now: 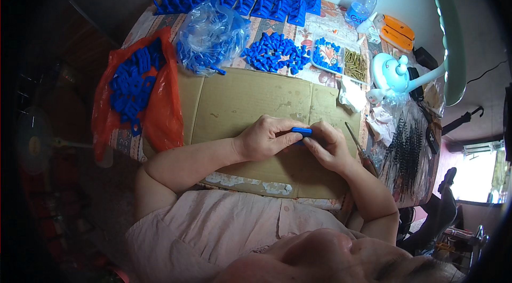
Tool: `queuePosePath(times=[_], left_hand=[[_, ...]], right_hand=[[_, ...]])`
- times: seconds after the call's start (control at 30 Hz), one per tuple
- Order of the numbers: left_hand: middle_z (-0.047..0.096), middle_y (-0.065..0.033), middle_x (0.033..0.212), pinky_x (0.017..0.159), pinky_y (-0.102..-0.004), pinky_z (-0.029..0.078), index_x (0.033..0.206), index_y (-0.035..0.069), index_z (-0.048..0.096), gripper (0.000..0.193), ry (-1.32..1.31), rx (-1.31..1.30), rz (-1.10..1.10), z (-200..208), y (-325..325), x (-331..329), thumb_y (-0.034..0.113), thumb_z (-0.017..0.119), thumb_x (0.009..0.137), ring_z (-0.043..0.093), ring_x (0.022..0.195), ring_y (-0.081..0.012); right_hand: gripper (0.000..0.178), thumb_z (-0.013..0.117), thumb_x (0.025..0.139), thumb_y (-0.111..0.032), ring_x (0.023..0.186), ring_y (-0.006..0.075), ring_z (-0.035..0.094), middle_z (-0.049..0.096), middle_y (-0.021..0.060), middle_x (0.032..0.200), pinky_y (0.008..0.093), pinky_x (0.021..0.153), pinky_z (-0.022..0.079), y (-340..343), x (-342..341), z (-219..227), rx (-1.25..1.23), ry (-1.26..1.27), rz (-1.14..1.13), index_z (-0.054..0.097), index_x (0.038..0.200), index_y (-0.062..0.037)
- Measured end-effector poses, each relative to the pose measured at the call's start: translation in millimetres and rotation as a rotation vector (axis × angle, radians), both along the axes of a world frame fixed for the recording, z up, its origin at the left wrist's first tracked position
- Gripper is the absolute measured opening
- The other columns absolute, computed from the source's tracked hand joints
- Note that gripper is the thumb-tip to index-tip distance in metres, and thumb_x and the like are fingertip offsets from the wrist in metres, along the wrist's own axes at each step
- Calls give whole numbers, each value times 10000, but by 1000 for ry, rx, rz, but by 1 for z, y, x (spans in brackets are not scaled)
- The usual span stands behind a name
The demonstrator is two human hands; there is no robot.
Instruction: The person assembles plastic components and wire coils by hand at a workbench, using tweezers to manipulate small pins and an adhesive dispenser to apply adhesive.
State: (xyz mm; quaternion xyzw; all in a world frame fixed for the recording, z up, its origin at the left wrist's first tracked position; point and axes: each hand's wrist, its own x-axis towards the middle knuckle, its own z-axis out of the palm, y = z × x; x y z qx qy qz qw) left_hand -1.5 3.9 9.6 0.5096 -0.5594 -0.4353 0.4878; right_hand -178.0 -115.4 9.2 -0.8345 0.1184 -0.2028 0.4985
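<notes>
Over the flattened cardboard sheet, both of my hands meet on a small blue plastic part. My left hand grips its left end, with thumb and fingers closed. At the other end, my right hand pinches the same part between thumb and curled fingers. Only the part's upper face shows clearly; the fingers cover the rest. A screwdriver with a thin metal shaft lies just right of my right hand, on the cardboard's edge.
Left lie a red bag of blue parts and a clear bag. Beyond the cardboard are loose blue pieces and trays of small blue bits and brass pins. Black springs and a lamp base stand right; blue spring assemblies line the back.
</notes>
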Motion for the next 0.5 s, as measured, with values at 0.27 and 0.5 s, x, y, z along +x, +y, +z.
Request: queuePosePath(times=[0.27, 0.5], left_hand=[[675, -62, 920, 614, -216, 519, 1139, -1, 621, 242, 4, 5, 9, -4, 0, -1, 77, 565, 917, 606, 720, -69], [677, -67, 905, 583, -217, 501, 1130, -6, 624, 239, -35, -70, 9, -6, -1, 0, 79, 572, 913, 597, 691, -67]], right_hand=[[117, 651, 833, -65, 585, 139, 570, 578, 87, 691, 271, 525, 423, 1, 0, -4, 50, -29, -14, 567, 896, -11], [101, 637, 842, -56, 587, 136, 566, 572, 87, 685, 271, 527, 424, -1, 0, -5, 92, -45, 5, 567, 890, -1]])
